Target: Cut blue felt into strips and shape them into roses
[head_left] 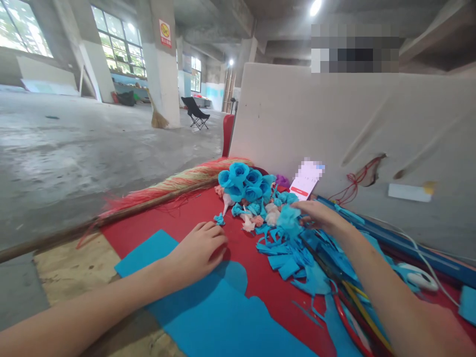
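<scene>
Head cam: left hand is lying loosely curled over the blue sheet, right hand is hovering at crumpled blue paper on the table, can't tell if it's pinching; sign is looking unreadable.

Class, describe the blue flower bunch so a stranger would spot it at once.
Find the red surface in front of the pale board. At the surface's far end, beyond the left hand, sits the bunch. Unlike the loose scraps nearby, its rounded blooms cluster.

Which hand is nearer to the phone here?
Right. The right hand is just in front of the phone; the left hand is farther away, nearer the camera and to its left.
</scene>
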Action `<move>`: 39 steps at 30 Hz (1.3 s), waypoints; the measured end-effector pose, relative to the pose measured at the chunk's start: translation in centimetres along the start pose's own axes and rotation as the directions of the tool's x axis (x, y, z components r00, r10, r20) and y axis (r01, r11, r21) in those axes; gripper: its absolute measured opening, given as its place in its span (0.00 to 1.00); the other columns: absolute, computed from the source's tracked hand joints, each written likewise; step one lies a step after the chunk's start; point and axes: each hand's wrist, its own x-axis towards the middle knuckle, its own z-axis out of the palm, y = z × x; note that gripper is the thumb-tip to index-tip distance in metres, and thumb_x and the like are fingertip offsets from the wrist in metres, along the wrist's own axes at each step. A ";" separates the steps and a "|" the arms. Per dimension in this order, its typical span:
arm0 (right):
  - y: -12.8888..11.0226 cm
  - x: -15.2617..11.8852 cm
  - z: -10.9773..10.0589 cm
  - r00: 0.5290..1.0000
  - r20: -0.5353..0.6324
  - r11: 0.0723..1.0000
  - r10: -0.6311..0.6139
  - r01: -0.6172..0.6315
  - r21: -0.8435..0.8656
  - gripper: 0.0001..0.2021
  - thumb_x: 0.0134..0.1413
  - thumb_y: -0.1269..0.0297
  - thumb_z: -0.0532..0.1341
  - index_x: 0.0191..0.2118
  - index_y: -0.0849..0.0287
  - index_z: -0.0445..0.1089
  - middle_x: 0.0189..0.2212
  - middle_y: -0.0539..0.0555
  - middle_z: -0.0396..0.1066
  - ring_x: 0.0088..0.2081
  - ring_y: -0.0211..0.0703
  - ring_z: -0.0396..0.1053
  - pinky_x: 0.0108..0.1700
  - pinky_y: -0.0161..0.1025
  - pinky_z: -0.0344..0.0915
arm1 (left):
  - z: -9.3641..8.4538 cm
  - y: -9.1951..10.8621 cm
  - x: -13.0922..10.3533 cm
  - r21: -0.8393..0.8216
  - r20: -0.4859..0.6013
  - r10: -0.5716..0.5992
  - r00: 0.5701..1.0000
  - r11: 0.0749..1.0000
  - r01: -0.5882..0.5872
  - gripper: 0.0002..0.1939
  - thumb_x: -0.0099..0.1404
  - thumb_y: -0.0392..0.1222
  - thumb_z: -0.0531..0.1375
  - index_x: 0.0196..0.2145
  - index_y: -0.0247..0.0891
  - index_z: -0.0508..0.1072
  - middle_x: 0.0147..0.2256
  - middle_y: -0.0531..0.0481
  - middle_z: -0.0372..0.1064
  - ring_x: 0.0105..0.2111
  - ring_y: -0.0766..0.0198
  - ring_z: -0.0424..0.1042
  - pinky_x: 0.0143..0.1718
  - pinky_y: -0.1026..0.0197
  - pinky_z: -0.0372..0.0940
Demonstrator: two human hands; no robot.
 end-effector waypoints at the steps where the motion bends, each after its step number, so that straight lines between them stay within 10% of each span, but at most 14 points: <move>1: 0.1 0.2 -0.3 1.000 -0.024 0.996 0.001 -0.003 -0.089 0.09 0.56 0.62 0.57 0.37 0.63 0.67 0.34 0.52 0.67 0.33 0.37 0.67 0.34 0.39 0.66 | 0.0 0.0 0.0 -0.002 -0.002 0.002 1.000 1.000 -0.002 0.10 0.64 0.36 0.50 0.38 0.37 0.70 0.38 0.46 0.67 0.41 0.57 0.63 0.46 0.53 0.58; 14: -7.9 3.0 2.9 0.887 -0.088 0.791 -0.454 0.355 -0.498 0.10 0.57 0.62 0.56 0.39 0.63 0.68 0.38 0.53 0.69 0.42 0.41 0.67 0.44 0.46 0.64 | -2.7 -0.7 2.4 0.000 -0.213 0.065 0.975 0.998 -0.066 0.12 0.62 0.35 0.50 0.42 0.39 0.68 0.42 0.47 0.67 0.43 0.56 0.62 0.46 0.53 0.58; 24: -9.2 4.7 5.8 0.865 -0.090 0.726 -0.494 0.354 -0.589 0.11 0.56 0.61 0.57 0.40 0.63 0.67 0.43 0.55 0.67 0.45 0.44 0.65 0.46 0.49 0.62 | -3.6 -3.7 10.5 0.080 -0.416 -0.025 0.909 0.995 0.063 0.11 0.61 0.34 0.51 0.41 0.37 0.68 0.45 0.47 0.65 0.47 0.55 0.61 0.50 0.52 0.56; 39: -6.8 5.5 4.4 0.902 -0.149 0.875 -0.406 0.337 -0.347 0.10 0.56 0.60 0.56 0.37 0.63 0.68 0.38 0.54 0.69 0.40 0.41 0.67 0.42 0.45 0.65 | -1.9 -4.6 11.2 0.128 -0.425 -0.055 0.904 0.984 0.120 0.14 0.61 0.36 0.50 0.45 0.36 0.66 0.47 0.44 0.64 0.49 0.52 0.59 0.52 0.48 0.53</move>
